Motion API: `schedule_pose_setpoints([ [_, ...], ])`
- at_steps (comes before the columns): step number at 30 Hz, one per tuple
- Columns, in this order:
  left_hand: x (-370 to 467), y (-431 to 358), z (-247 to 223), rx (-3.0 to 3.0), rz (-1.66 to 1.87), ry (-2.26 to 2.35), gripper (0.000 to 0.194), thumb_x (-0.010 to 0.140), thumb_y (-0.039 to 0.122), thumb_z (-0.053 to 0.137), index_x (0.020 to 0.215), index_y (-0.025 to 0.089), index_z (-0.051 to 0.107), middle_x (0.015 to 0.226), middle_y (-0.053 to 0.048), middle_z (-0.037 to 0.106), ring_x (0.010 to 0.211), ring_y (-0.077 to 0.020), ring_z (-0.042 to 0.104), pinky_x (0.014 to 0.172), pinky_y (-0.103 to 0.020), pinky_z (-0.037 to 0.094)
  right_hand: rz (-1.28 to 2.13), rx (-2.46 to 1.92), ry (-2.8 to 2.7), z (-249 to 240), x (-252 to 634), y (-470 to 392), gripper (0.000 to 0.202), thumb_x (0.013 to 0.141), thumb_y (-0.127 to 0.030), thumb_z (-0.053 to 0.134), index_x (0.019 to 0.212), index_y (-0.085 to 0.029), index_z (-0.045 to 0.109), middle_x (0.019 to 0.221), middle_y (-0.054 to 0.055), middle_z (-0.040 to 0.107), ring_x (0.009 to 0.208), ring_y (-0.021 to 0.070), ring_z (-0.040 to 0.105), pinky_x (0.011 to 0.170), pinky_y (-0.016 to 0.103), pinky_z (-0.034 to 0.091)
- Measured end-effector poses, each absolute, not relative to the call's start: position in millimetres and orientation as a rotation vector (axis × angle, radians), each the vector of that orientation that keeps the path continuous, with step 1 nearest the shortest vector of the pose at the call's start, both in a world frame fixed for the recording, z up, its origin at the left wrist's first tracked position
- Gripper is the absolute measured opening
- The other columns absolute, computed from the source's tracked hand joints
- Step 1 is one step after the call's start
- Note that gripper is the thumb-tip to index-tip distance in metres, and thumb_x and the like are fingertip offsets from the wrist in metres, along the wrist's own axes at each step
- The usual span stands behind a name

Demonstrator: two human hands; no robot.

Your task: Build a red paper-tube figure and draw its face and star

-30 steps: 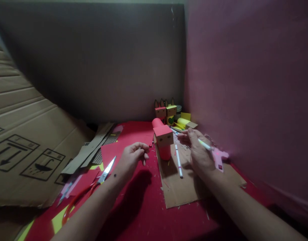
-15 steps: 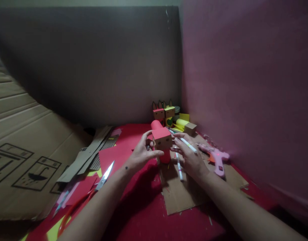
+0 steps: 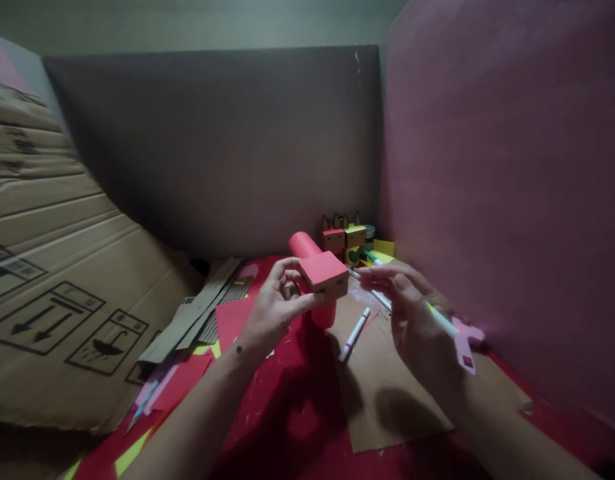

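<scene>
My left hand (image 3: 277,300) grips a small box-headed figure (image 3: 325,268) by the side of its head. The head is cardboard with a red top and dark eye marks on the front. A red paper tube (image 3: 303,245) shows behind the head, and red paper shows beneath it. My right hand (image 3: 420,313), a little to the right and apart from the figure, pinches a white marker (image 3: 443,320) with a green tip pointing at the back. Below, another white marker (image 3: 356,333) lies on a flat cardboard sheet (image 3: 387,407).
Two eared box figures, one red (image 3: 333,239) and one yellow (image 3: 355,236), stand at the back wall. A pink glue gun (image 3: 466,343) lies beyond my right wrist. Cardboard strips (image 3: 197,313) and red paper (image 3: 231,325) lie left, beside a large carton (image 3: 87,267).
My right hand has drawn away from the figure to the right, with the marker now pointing away. The figure is tilted further, its top turned more towards me. The whole view has shifted.
</scene>
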State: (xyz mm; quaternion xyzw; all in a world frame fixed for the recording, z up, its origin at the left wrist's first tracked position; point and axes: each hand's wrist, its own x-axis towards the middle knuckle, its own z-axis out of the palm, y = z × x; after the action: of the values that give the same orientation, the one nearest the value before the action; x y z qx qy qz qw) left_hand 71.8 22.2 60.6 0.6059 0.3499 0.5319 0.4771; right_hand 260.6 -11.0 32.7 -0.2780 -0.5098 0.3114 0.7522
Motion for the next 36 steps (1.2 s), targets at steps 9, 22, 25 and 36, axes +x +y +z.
schedule_pose_setpoints([
  [9,55.0,29.4,63.0,1.305,1.320,1.044,0.043,0.067,0.037,0.082,0.099,0.020,0.058,0.085,0.002,0.054,0.065,-0.0098,0.049,0.055,-0.023,0.037,0.494,-0.538,-1.186,40.0,250.1,-18.9,0.027,0.099,-0.036,0.050,0.096,-0.030,0.077,0.091,0.001,0.071,0.090,0.0193,0.065,0.085,0.037,0.050],
  [22,60.0,22.1,71.6,1.175,1.218,1.011,0.047,0.060,0.040,0.084,0.092,0.017,0.059,0.074,0.000,0.059,0.054,-0.0080,0.047,0.050,-0.023,0.033,0.458,-0.783,-1.229,15.0,219.9,-42.2,0.005,0.087,-0.022,0.066,0.089,-0.026,0.066,0.079,0.001,0.070,0.072,0.0176,0.067,0.052,0.026,0.050],
  [25,61.9,20.9,69.9,1.165,1.207,0.987,0.047,0.058,0.039,0.086,0.090,0.017,0.059,0.072,0.001,0.058,0.052,-0.0068,0.044,0.049,-0.022,0.031,0.413,-0.794,-1.286,9.9,219.3,-40.6,0.008,0.087,-0.020,0.065,0.092,-0.027,0.066,0.081,0.002,0.070,0.074,0.0190,0.067,0.055,0.027,0.051],
  [36,64.4,20.4,66.0,1.167,1.212,0.953,0.049,0.059,0.038,0.087,0.092,0.014,0.060,0.072,0.002,0.055,0.053,-0.0055,0.042,0.048,-0.021,0.031,0.357,-0.747,-1.330,6.3,216.3,-36.9,0.011,0.088,-0.015,0.061,0.088,-0.026,0.061,0.083,0.000,0.067,0.080,0.0172,0.066,0.067,0.029,0.053],
])
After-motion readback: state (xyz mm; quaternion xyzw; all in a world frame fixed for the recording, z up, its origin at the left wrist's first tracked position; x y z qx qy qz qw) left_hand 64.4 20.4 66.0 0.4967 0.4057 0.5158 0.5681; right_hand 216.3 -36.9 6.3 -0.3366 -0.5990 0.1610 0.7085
